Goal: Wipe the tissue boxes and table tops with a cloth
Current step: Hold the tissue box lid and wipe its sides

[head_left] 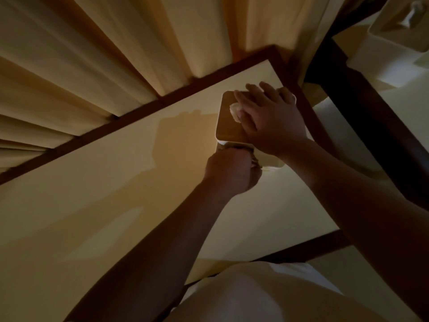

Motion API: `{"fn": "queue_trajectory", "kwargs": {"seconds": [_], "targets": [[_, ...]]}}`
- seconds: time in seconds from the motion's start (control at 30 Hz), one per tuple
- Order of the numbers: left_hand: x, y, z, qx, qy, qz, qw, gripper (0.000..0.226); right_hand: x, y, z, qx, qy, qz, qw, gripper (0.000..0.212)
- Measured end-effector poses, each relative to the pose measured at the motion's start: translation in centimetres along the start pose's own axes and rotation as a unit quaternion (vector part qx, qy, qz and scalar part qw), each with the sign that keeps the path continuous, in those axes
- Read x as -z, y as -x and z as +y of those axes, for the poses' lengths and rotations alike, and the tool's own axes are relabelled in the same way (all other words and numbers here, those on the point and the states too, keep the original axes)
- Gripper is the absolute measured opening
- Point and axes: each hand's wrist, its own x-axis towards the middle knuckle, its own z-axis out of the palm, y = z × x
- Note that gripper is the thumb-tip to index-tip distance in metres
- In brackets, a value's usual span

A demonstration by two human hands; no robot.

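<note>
The table top (116,170) is plain cream with a dark brown rim. At its two o'clock corner, the tissue box (229,126) has a tan lid over a white body. The curtain (92,54) at ten o'clock is cream-yellow. The second tissue box (394,43) at two o'clock is white.

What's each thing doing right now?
tissue box: closed, standing on the table
cloth: bunched against the box's near side
left hand: gripping the cloth
right hand: flat on the box's top
second tissue box: untouched, far right
</note>
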Motion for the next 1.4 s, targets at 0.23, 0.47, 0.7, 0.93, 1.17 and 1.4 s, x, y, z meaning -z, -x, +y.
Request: {"fn": "queue_trajectory", "kwargs": {"seconds": [0.23, 0.47, 0.7, 0.93, 1.17, 1.4], "targets": [[1.6, -1.8, -0.5, -0.018, -0.015, -0.13, 0.991, 0.028, 0.0, -0.2, -0.4, -0.014, 0.013, -0.016, 1.0, 0.056], [1.8, -1.1, -1.5, -0.06, -0.004, -0.091, 0.994, 0.024, 0.3, -0.3, -0.4, -0.026, 0.013, 0.0, 1.0, 0.052], [1.5, 1.7, -0.5, -0.074, -0.021, 0.017, 0.997, 0.04, 0.3, -0.3, -0.1, -0.01, 0.006, -0.005, 1.0, 0.051], [0.7, -0.4, 0.5, -0.008, -0.01, -0.064, 0.998, 0.028, 0.2, -0.1, -0.1, -0.015, 0.004, -0.017, 1.0, 0.053], [0.7, -1.4, -1.1, -0.014, 0.07, -0.141, 0.988, 0.018, 0.1, -0.2, -0.3, -0.016, 0.004, -0.012, 1.0, 0.052], [1.4, 2.3, -0.6, -0.088, -0.028, 0.074, 0.993, 0.028, 0.1, -0.2, 0.1, -0.003, 0.0, -0.005, 1.0, 0.051]]}}
